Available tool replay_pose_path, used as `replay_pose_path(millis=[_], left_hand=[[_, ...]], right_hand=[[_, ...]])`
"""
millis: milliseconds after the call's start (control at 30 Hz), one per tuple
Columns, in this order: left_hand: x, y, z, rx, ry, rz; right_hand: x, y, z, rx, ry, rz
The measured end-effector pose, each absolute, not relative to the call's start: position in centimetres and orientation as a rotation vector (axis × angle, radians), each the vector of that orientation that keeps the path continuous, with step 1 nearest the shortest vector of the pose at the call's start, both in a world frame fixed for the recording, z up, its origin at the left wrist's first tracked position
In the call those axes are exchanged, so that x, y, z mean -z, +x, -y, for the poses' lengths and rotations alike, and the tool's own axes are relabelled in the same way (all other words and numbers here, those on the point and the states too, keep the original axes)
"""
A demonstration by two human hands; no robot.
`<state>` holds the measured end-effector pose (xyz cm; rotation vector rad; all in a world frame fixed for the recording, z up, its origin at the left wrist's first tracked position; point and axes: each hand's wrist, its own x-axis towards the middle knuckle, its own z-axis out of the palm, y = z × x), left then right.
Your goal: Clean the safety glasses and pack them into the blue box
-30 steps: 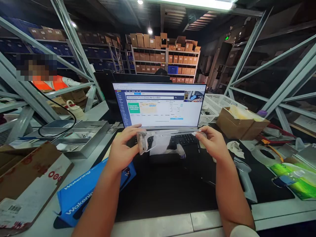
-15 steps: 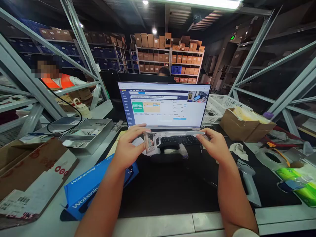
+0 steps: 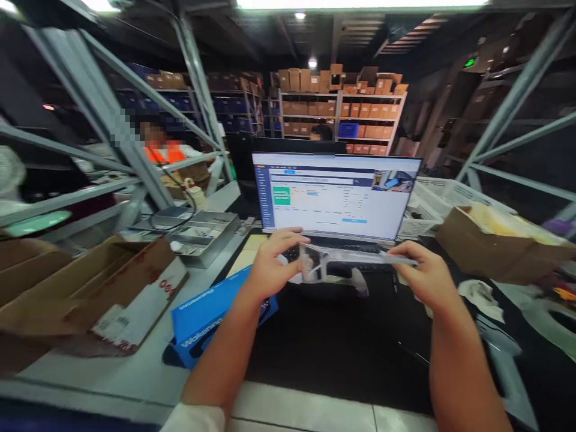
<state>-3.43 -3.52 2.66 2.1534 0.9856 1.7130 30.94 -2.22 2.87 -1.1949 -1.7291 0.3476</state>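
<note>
Both my hands hold one long clear plastic package (image 3: 351, 258) level in front of a lit laptop screen (image 3: 335, 195). My left hand (image 3: 274, 267) pinches its left end, where a small clear part hangs down. My right hand (image 3: 425, 276) grips the right end with closed fingers. The package hovers above the laptop keyboard and a black mat (image 3: 342, 348). The picture is smeared by motion.
A blue Wakening box (image 3: 211, 318) lies left of the mat, an open cardboard box (image 3: 90, 294) further left, metal trays (image 3: 202, 231) behind. Another cardboard box (image 3: 499, 246) and white basket (image 3: 445, 201) sit right. A person in an orange vest (image 3: 162, 150) is behind the left rack.
The view has swung left, shifting the laptop and hands rightward in the picture. Both hands keep hold of the clear package, which has tilted slightly.
</note>
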Motion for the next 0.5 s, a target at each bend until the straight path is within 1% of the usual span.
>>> replay_pose_path(millis=[100, 200, 300, 400, 500], left_hand=[[-2.4, -3.1, 3.4, -1.658, 2.12, -0.847], [-1.9, -2.5, 3.2, -1.626, 2.081, -0.691], [-1.4, -1.9, 2.9, -1.552, 2.046, -0.571], [-1.1, -1.8, 2.7, -1.434, 2.036, -0.575], [-1.0, -2.1, 2.7, -1.347, 2.039, -0.635]], right_hand=[[-2.3, 31.9, 1.5, -0.476, -1.197, 1.772], [-2.0, 32.5, 1.1, -0.733, -1.206, 1.896], [-1.9, 32.6, 1.0, -0.991, -1.121, 1.928], [-1.6, 32.2, 0.8, -1.236, -1.06, 1.918], [-1.2, 31.7, 0.2, -1.335, -1.081, 1.947]])
